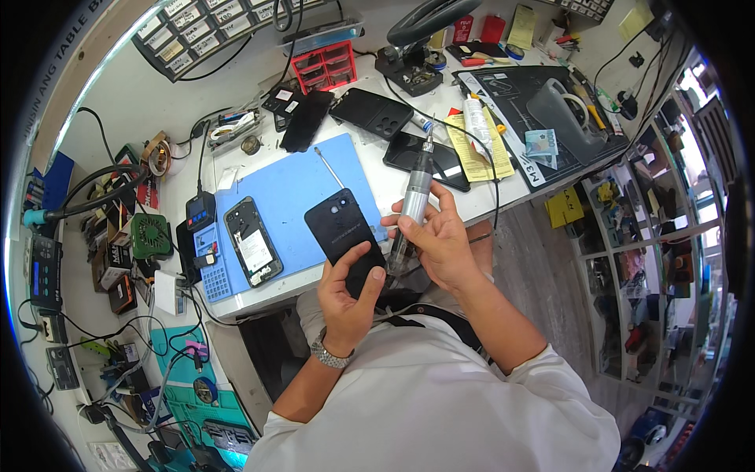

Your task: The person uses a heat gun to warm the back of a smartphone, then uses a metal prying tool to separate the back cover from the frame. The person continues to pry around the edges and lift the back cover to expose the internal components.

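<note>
My left hand [348, 304] is closed around the lower part of a black phone back cover [340, 226], fingers on its face and thumb at its right edge. Two small round camera openings show near the cover's top. In my right hand [437, 236] is a silver, pen-shaped rotary tool [418, 189], held upright with its narrow tip pointing away from me. The tool is just right of the cover. To the left, an opened phone [252, 242] with its white-labelled battery showing lies on a blue work mat [303, 177]. A thin metal screwdriver [329, 167] rests farther back on that mat.
Several dark phones, one of them black [371, 112], lie behind the mat. A white tube [476, 124] and yellow papers are to their right, beside a grey jug [560, 114]. A red drawer box [325, 68] stands at the back. Cables cross the left side.
</note>
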### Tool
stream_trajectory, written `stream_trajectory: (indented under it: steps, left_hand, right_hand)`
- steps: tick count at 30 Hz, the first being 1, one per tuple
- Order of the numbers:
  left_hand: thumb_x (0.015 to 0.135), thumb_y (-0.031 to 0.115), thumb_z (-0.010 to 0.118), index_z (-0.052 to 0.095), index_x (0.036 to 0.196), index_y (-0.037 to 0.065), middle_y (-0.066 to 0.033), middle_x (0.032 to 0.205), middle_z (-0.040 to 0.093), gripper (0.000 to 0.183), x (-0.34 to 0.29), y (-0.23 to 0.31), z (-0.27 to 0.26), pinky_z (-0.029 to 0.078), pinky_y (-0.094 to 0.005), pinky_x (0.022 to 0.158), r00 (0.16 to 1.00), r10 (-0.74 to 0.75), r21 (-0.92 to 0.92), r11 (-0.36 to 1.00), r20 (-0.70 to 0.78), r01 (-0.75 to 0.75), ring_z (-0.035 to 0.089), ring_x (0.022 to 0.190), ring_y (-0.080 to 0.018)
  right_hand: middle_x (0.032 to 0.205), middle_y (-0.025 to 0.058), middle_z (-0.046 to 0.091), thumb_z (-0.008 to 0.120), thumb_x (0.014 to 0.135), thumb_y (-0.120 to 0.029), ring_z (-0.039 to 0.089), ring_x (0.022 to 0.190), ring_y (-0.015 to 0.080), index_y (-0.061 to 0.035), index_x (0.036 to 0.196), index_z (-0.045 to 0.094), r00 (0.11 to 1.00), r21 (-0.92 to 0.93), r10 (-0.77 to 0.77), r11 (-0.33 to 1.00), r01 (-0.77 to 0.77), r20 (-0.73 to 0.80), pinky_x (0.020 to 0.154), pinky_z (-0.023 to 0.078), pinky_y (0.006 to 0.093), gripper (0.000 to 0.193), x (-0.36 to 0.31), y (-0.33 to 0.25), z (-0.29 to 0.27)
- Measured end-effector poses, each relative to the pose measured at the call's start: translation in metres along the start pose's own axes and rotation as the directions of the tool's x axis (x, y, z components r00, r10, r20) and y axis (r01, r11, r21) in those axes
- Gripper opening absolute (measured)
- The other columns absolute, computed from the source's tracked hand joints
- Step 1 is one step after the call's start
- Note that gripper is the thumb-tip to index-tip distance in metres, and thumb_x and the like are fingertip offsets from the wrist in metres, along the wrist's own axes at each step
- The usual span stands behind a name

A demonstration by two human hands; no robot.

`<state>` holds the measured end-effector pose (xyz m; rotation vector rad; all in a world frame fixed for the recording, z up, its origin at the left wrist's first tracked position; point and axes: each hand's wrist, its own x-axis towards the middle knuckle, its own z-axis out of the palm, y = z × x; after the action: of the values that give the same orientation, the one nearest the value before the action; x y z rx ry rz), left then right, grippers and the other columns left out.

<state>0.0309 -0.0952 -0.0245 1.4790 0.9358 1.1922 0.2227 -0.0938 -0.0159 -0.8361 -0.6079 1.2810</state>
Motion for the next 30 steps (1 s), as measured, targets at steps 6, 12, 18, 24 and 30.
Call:
stream_trajectory:
  steps: [6,12,18,24,30]
  left_hand:
    - [0.097,0.016,0.087,0.074,0.129,-0.005,-0.0094,0.117,0.07,0.04,-0.001,0.004,0.005,0.055,-0.0294,0.094,0.977,-0.166,0.078,0.984,0.136,0.157,0.068,0.107,-0.0158]
    - [0.101,0.016,0.084,0.076,0.125,-0.005,-0.0087,0.113,0.069,0.033,0.001,0.001,0.004,0.054,-0.0279,0.087,0.996,-0.047,0.184,0.982,0.077,0.032,0.066,0.101,-0.0143]
    - [0.11,0.023,0.071,0.076,0.127,-0.004,-0.0082,0.113,0.074,0.033,-0.001,-0.014,-0.006,0.05,-0.0296,0.096,0.968,-0.219,0.078,0.974,0.123,0.211,0.067,0.101,-0.0156]
    - [0.118,0.027,0.051,0.069,0.133,-0.008,-0.0192,0.131,0.076,0.042,-0.002,-0.031,-0.013,0.055,-0.0366,0.107,0.889,-0.343,-0.392,0.805,0.304,0.445,0.073,0.119,-0.0214]
    - [0.12,0.03,0.043,0.068,0.131,-0.009,-0.0198,0.13,0.075,0.047,-0.002,-0.026,-0.008,0.057,-0.0404,0.11,0.852,-0.414,-0.466,0.714,0.321,0.523,0.074,0.119,-0.0254]
  right_hand:
    - [0.143,0.0208,0.057,0.066,0.107,-0.003,0.066,0.133,0.0329,-0.0099,0.167,0.019,0.996,0.122,0.073,0.99,-0.067,-0.05,0.105,0.058,0.0424,0.077,-0.001,-0.003,0.002]
    - [0.147,0.019,0.054,0.065,0.106,-0.001,0.065,0.137,0.0336,-0.0063,0.167,0.024,0.999,0.078,0.018,0.997,-0.021,0.044,0.108,0.058,0.0423,0.074,-0.001,-0.004,0.001]
    - [0.146,0.022,0.059,0.067,0.105,-0.002,0.071,0.128,0.0336,-0.0007,0.159,0.032,0.995,0.089,0.092,0.992,-0.095,0.035,0.105,0.061,0.0426,0.064,0.001,-0.016,-0.003]
    - [0.14,0.0296,0.068,0.073,0.104,-0.003,0.075,0.122,0.0322,-0.0011,0.154,0.035,0.999,-0.044,0.034,0.999,-0.033,0.032,0.099,0.063,0.0406,0.063,0.004,-0.015,-0.005]
    - [0.132,0.0235,0.069,0.081,0.098,-0.001,0.073,0.119,0.0259,-0.0007,0.154,0.033,0.999,-0.14,0.036,0.99,-0.035,0.001,0.1,0.063,0.0377,0.074,0.001,-0.015,-0.004]
